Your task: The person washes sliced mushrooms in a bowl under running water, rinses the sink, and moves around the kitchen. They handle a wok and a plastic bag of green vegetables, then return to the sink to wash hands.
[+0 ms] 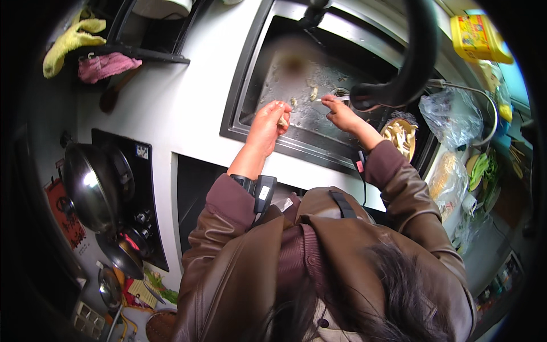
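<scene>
Both hands are over the near part of a dark-rimmed sink (238,108). My left hand (265,126) has its fingers curled around a small pale piece (282,121) that looks like mushroom. To its right, my right hand (343,115) is closed in a pinch; a thin whitish edge shows by the fingertips, but I cannot make out what it is. Small pale scraps (314,93) lie on the wet sink bottom between and beyond the hands, near the drain (340,92). A bowl (411,153) of pale, mushroom-like strips stands at the sink's right end, beside my right forearm.
A black faucet (421,57) arches over the sink's right side. Clear plastic bags (452,117) and leafy greens (483,170) lie farther right. At left are a cooktop (145,188) with a large wok (90,182), and a pink cloth (108,67) with a yellow glove (71,45).
</scene>
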A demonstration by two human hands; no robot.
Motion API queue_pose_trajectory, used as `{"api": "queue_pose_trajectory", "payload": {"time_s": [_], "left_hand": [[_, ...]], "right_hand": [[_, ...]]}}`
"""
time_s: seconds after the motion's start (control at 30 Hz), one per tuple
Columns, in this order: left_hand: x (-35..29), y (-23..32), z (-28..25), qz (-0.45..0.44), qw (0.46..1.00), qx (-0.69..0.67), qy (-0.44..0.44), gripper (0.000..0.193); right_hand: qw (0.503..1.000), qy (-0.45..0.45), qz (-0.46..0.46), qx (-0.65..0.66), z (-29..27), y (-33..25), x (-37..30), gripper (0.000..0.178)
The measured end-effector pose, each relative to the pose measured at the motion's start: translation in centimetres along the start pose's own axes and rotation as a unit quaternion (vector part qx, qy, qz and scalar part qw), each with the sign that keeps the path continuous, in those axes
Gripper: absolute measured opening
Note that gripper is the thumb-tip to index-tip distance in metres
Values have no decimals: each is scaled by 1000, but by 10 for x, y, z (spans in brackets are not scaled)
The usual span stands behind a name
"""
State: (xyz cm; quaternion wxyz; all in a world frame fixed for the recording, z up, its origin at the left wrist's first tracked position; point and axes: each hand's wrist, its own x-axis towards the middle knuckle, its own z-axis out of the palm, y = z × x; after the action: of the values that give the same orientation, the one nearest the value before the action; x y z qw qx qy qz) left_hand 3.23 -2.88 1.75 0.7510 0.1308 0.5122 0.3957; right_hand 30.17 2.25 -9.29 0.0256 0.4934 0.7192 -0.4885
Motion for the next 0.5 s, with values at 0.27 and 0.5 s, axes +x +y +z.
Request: {"api": "queue_pose_trajectory", "payload": {"time_s": [0.27, 0.5], "left_hand": [[65, -26, 84, -105, 993, -47, -8, 25], [101, -21, 113, -114, 988, -27, -104, 15]], "right_hand": [[982, 118, -75, 127, -59, -89, -101, 44], [949, 221, -41, 223, -79, -82, -159, 29]]}}
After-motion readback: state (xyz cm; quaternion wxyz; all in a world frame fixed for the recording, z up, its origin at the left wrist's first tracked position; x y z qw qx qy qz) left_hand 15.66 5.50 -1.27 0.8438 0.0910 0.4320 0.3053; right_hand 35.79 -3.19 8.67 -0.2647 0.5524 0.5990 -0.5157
